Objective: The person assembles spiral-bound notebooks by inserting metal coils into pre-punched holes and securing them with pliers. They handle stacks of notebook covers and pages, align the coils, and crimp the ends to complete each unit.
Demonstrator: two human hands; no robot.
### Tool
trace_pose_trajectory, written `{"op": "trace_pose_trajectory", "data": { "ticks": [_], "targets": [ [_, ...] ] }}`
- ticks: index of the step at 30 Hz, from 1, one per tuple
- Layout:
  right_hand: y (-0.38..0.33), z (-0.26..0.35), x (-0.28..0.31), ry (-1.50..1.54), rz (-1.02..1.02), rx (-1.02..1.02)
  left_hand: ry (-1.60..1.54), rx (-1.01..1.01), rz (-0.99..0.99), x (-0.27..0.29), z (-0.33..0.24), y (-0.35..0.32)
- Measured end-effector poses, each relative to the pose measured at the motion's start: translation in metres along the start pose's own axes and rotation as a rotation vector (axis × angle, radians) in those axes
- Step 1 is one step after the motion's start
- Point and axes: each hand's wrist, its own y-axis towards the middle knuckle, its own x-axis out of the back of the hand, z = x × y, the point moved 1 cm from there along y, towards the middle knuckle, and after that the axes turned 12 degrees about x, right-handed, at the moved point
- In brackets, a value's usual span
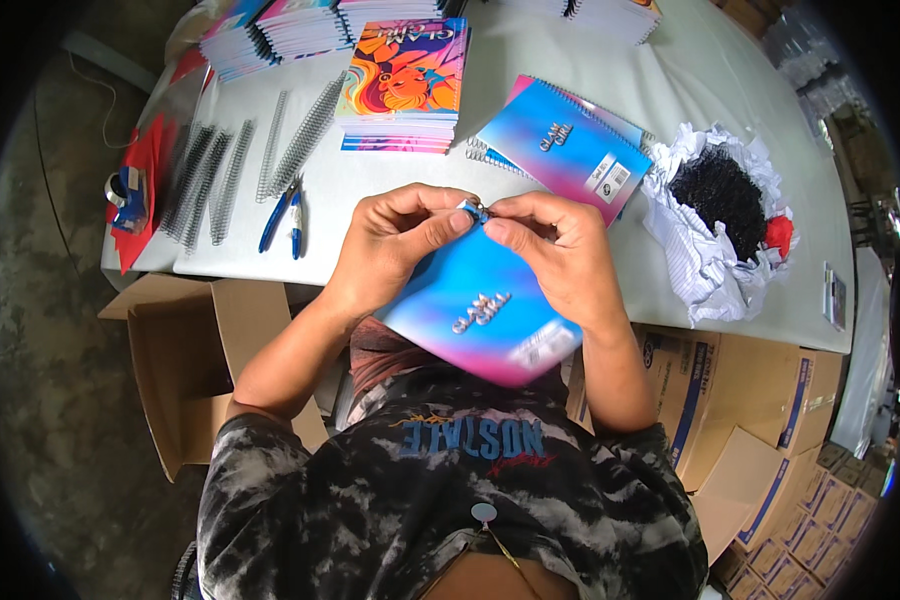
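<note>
Fingers (440, 234) of the left hand (395, 242) and right hand (562, 250) pinch the notebook (485, 285) by one end, above the lap (378, 358); apparently binding work, though partly hidden. The next move calls for steady fingertips.

Brightly lit and pale across the bench (700, 100), much dimmer over the floor (60, 350) at left. Fairly crisp around the fingers (435, 232), but smeared on the lower edge and white label (545, 345) of the held notebook (460, 270). Bowed by fisheye distortion toward the rim, softer at far right, fading to black in the corners.
</note>
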Motion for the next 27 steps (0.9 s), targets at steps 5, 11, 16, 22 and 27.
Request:
{"op": "trace_pose_trajectory", "data": {
  "ticks": [5, 11, 16, 22, 27],
  "targets": [
    [-0.008, -0.007, -0.010, 0.230, -0.162, -0.035, 0.026, 0.017, 0.250, 0.008, -0.006, 0.013],
    [-0.013, -0.003, -0.029, -0.166, -0.251, 0.201, 0.483, -0.124, 0.212, 0.013, -0.023, 0.023],
    [-0.008, -0.003, 0.008, 0.292, -0.781, 0.319, 0.745, -0.708, -0.399, 0.002, -0.058, 0.028],
    [-0.037, -0.040, 0.033, 0.301, -0.982, 0.287, 0.087, -0.217, -0.211, -0.021, -0.007, 0.077],
    [-0.091, -0.111, 0.052, 0.097, -0.871, -0.230, 0.951, -0.634, -0.385, -0.004, 0.064, 0.138]
  ]
}}
